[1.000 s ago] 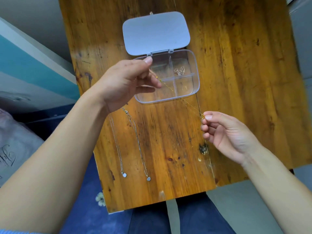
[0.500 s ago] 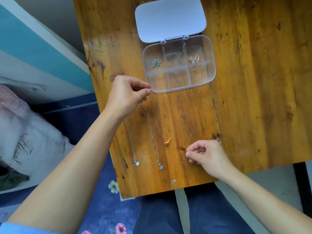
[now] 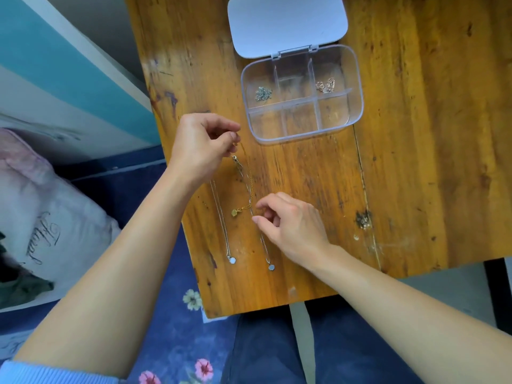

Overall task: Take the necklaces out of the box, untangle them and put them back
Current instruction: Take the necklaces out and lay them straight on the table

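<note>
The gold necklace (image 3: 247, 187) lies stretched on the wooden counter (image 3: 415, 162), its thin chain running from the left hand down to a small gold pendant (image 3: 234, 212) near the right hand. The left hand (image 3: 201, 146) is raised a little above the counter, wrist bent, with thumb and forefinger pinched on the upper end of this chain. The right hand (image 3: 288, 221) is low over the wood, palm down, fingers curled, and thumb and forefinger are closed to a pinch just beside the lower part of the chain; if they really grip it cannot be told. Two silver necklaces lie straight and side by side under the hands: the left one (image 3: 221, 225) ends in a pale pendant near the front edge, and the right one (image 3: 260, 234) ends in a similar pendant, with its chain crossing close to the gold one. The clear box (image 3: 357, 87) stands open further back on the counter, its white lid (image 3: 286, 23) lying flat behind. A silver tangle (image 3: 263, 93) is in the rear left compartment and a rose-gold tangle (image 3: 325, 85) in the rear right one. Compared with half a second ago, the right hand has moved up and left toward the gold pendant, and the left hand holds about the same place.
</note>
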Motion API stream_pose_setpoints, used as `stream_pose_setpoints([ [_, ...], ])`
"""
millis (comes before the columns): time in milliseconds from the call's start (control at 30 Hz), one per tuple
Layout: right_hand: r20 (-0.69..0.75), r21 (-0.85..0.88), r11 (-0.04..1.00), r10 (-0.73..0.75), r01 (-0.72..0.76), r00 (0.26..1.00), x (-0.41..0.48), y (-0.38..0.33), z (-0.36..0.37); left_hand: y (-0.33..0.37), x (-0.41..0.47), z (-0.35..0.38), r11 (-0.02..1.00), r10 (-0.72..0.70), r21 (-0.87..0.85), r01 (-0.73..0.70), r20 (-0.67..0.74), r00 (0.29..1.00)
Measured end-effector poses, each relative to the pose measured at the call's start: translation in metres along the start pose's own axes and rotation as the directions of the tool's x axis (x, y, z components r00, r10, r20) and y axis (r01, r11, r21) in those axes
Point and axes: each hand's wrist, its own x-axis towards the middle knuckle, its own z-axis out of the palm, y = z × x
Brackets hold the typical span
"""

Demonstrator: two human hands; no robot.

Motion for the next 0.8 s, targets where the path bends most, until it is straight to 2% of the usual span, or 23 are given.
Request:
stream_pose_setpoints([
  [200, 0.115, -0.181, 0.971, -0.134, 0.154, 0.984, 0.022, -0.021, 0.024, -0.012, 0.004, -0.022, 0.995, 0.009, 0.103, -0.005, -0.042, 0.999],
  [367, 0.117, -0.28, 0.945, -0.144, 0.172, 0.983, 0.029, -0.024, 0.03, -0.019, 0.009, -0.031, 0.995, -0.054, 0.081, 0.059, -0.063, 0.997],
  [467, 0.11, -0.214, 0.959, -0.163, 0.184, 0.98, 0.027, -0.025, 0.025, -0.02, 0.01, -0.036, 0.996, -0.069, 0.054, 0.075, -0.101, 0.992],
  [633, -0.001, -0.102, 0.985, -0.141, 0.14, 0.99, 0.0, -0.012, -0.007, -0.014, 0.005, -0.038, 0.998, 0.011, 0.062, -0.003, -0.13, 0.991],
  [800, 0.01, -0.123, 0.992, -0.034, 0.035, 0.999, -0.044, 0.017, -0.027, -0.011, -0.006, -0.01, 0.99, 0.082, 0.121, -0.079, -0.02, 0.996],
])
